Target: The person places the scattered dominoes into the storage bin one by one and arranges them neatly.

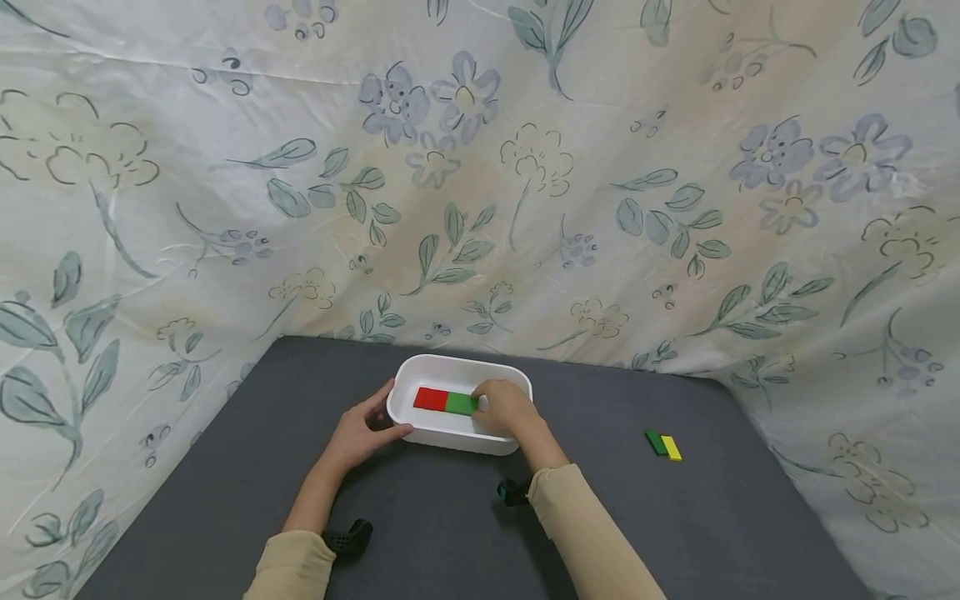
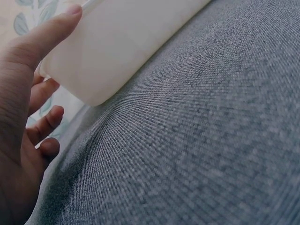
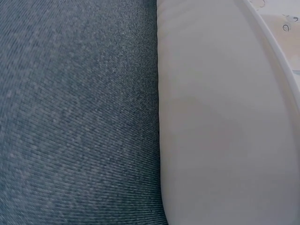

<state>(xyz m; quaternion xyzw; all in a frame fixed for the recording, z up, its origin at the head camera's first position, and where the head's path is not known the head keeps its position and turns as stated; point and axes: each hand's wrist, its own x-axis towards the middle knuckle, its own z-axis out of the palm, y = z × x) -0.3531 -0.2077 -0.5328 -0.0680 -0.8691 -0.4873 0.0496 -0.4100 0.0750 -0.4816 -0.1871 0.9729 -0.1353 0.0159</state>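
Note:
A white plastic tub (image 1: pixel 457 443) with rounded corners stands on the dark cloth. My left hand (image 1: pixel 358 433) grips its left end, thumb at the front rim and index finger toward the back. In the left wrist view, my left hand (image 2: pixel 18 93) has its thumb at the rim and its lower fingers curled beside the wall. Inside lie a red tile (image 1: pixel 431 399) and a light green tile (image 1: pixel 459 404), edge to edge. My right hand (image 1: pixel 506 407) reaches over the front wall and pinches the green tile's right end, which the fingers hide. The right wrist view shows only the tub's outer wall (image 3: pixel 225 117) and cloth.
To the right on the dark grey cloth (image 1: pixel 600 517) lie a dark green tile (image 1: pixel 656 442) and a yellow tile (image 1: pixel 671 448), side by side. A floral curtain (image 1: pixel 480 183) hangs behind the table and along both sides.

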